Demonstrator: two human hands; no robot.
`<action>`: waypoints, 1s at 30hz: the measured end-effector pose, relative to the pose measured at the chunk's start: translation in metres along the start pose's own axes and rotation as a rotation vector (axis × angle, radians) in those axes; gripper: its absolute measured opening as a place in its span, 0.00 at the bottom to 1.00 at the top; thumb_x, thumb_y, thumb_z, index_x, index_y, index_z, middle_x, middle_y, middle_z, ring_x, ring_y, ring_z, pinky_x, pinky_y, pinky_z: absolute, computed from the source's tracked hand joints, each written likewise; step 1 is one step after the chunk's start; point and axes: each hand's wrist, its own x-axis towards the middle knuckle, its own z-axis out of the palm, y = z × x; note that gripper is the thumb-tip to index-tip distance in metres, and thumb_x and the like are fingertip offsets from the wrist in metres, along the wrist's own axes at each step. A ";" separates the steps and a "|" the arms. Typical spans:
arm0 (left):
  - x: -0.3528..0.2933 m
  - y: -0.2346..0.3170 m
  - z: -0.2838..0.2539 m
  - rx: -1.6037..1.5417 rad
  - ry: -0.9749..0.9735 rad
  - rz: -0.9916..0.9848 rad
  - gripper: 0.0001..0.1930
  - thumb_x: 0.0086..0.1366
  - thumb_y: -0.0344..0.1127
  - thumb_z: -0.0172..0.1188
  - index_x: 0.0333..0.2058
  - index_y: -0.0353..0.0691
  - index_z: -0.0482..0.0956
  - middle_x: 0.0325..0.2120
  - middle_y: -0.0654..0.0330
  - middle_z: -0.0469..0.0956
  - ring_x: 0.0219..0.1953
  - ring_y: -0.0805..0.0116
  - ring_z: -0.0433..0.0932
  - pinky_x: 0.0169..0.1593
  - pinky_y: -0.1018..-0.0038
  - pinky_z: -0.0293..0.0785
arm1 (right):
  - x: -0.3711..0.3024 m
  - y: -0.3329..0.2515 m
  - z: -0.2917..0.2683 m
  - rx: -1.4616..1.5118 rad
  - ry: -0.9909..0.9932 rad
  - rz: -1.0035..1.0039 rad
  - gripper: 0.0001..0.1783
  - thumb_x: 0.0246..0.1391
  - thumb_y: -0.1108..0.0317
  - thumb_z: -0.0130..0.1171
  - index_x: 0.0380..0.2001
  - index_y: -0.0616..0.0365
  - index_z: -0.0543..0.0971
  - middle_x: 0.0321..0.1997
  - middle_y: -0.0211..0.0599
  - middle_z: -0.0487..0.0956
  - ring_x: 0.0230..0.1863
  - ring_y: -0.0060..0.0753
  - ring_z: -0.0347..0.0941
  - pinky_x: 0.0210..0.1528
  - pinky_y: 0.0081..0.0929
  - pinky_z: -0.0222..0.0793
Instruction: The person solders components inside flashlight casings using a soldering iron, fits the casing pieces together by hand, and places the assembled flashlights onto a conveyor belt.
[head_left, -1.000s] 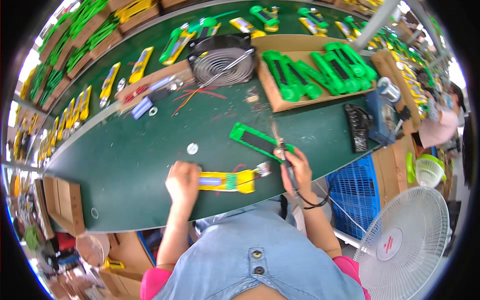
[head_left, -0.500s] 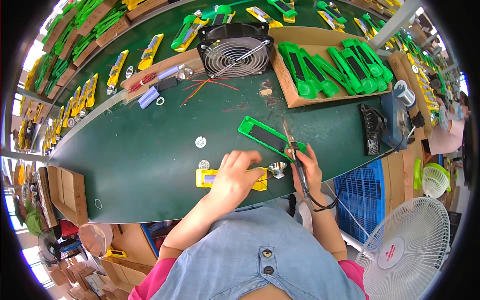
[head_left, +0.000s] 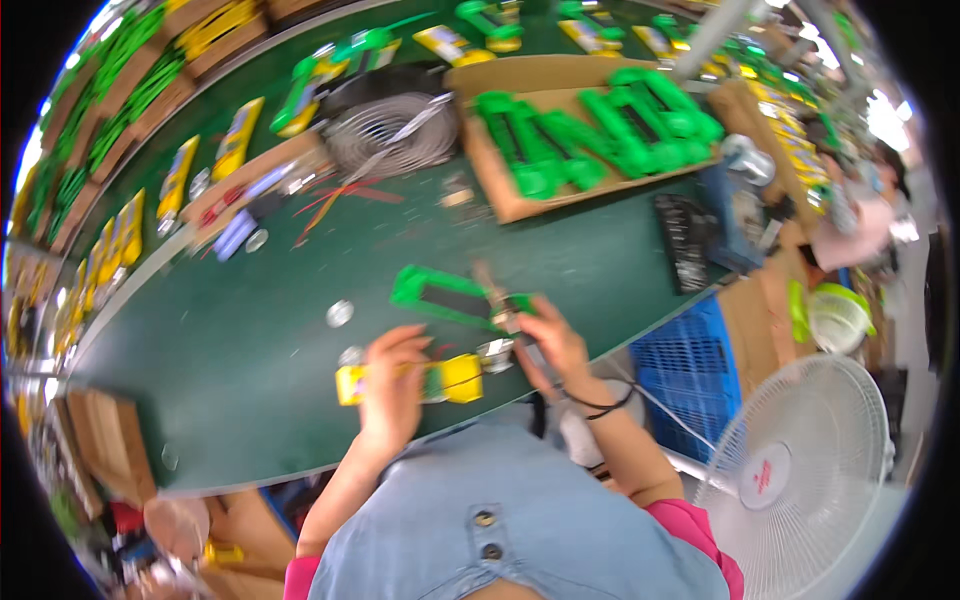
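My left hand [head_left: 393, 385] lies over the left part of a yellow lamp housing [head_left: 462, 378]. Its fingers reach past the housing's far edge, apart and smeared by motion. A thin red wire shows near the fingertips. In my right hand [head_left: 560, 345] is a soldering iron [head_left: 532, 352], its tip pointing away from me. Behind the iron lies an open green cover [head_left: 408, 290] with a dark panel; its right end is close to my right fingers, and whether they touch it I cannot tell. A small shiny reflector [head_left: 495, 355] sits at the housing's right end.
A carton [head_left: 515, 208] of green covers stands at the back, beside a metal-grilled fan [head_left: 390, 135]. A blue soldering station [head_left: 735, 215] is at the right edge. Loose wires and purple cells [head_left: 235, 235] lie at back left. A white fan [head_left: 790, 470] stands front right.
The whole view has shifted, so the bench things appear farther left. My left hand has moved toward the housing's left end, uncovering its middle. My right hand still holds the soldering iron.
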 end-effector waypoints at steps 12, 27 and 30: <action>0.026 0.016 -0.037 0.608 0.092 0.194 0.05 0.44 0.23 0.61 0.22 0.40 0.79 0.22 0.63 0.73 0.28 0.66 0.70 0.37 0.72 0.66 | -0.002 -0.027 -0.018 0.177 -0.021 -0.408 0.23 0.38 0.72 0.63 0.43 0.56 0.73 0.29 0.35 0.78 0.33 0.34 0.75 0.51 0.35 0.68; 0.047 0.009 -0.041 0.794 -0.486 0.150 0.05 0.48 0.29 0.54 0.22 0.44 0.78 0.22 0.61 0.69 0.33 0.62 0.67 0.39 0.70 0.65 | 0.002 -0.058 0.010 1.095 0.179 0.552 0.09 0.49 0.80 0.55 0.36 0.67 0.71 0.25 0.38 0.76 0.21 0.24 0.73 0.23 0.19 0.71; 0.048 0.009 -0.037 0.869 -0.505 0.143 0.05 0.48 0.30 0.54 0.21 0.45 0.79 0.21 0.61 0.69 0.33 0.62 0.67 0.39 0.70 0.65 | 0.005 -0.058 0.010 1.104 0.165 0.554 0.08 0.49 0.80 0.55 0.35 0.67 0.71 0.24 0.38 0.76 0.20 0.23 0.73 0.22 0.18 0.71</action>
